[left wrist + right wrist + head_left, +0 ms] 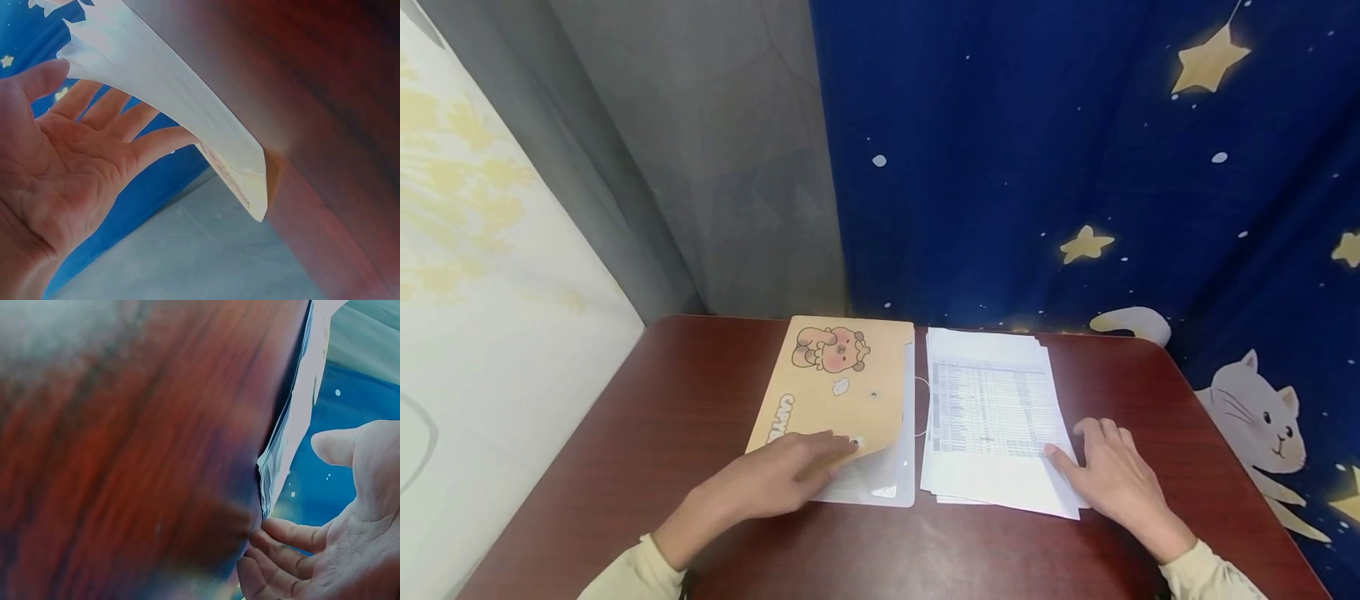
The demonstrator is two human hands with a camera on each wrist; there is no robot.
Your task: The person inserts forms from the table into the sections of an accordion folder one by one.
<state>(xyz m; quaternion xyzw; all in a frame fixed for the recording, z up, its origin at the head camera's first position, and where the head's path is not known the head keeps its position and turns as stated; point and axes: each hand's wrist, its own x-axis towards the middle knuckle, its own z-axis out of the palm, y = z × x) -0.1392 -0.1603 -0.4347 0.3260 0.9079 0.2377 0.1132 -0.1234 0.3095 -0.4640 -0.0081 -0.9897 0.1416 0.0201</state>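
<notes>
On the table lies a tan file folder (842, 408) with a cartoon bear and lettering on its cover. Its lower right corner is lifted, showing a clear plastic sheet (887, 475) beneath. My left hand (782, 471) lies over the cover's lower edge with fingers extended; in the left wrist view the fingers (140, 122) pass partly behind the folder and the thumb stands apart. To the folder's right is a stack of printed paper sheets (992, 408), slightly fanned. My right hand (1116, 475) rests at the stack's right edge, thumb by the paper, fingers loosely bent.
The dark red-brown table (662, 400) has rounded far corners. A thin white loop (922, 407) shows between folder and papers. Behind hang a grey curtain (737, 167) and a blue curtain (1000, 167) with stars and a cat. A white surface (490, 333) stands along the left.
</notes>
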